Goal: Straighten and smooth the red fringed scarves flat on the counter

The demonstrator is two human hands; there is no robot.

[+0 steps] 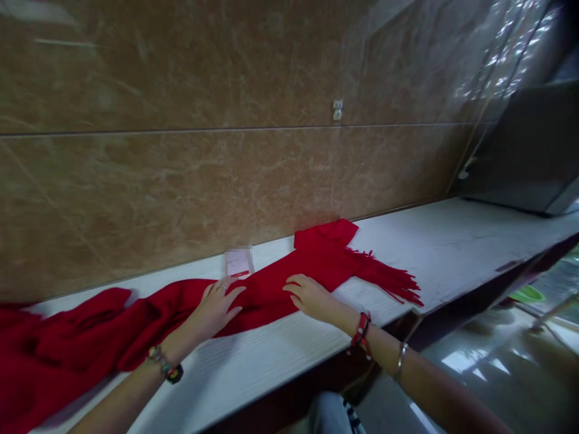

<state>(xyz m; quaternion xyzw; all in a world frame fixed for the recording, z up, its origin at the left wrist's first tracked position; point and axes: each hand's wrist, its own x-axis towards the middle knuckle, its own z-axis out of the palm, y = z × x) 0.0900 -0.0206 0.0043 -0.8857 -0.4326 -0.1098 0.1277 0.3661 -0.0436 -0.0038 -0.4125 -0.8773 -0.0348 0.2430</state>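
A long red scarf (pixel 271 286) with a fringed end (pixel 389 277) lies stretched along a white counter (pixel 289 349). My left hand (pixel 217 307) rests flat on the scarf with its fingers spread. My right hand (pixel 310 296) lies palm down on the scarf a little to the right, fingers extended. The scarf's left part (pixel 54 343) is bunched in a loose heap at the counter's left end. A small white card (pixel 238 263) leans by the wall just behind the scarf. Both wrists carry bracelets.
A brown marble wall (pixel 226 150) runs directly behind the counter. A dark grey box-like appliance (pixel 529 150) stands on the counter at the far right. Below the counter's front edge lies a glossy floor (pixel 479 361).
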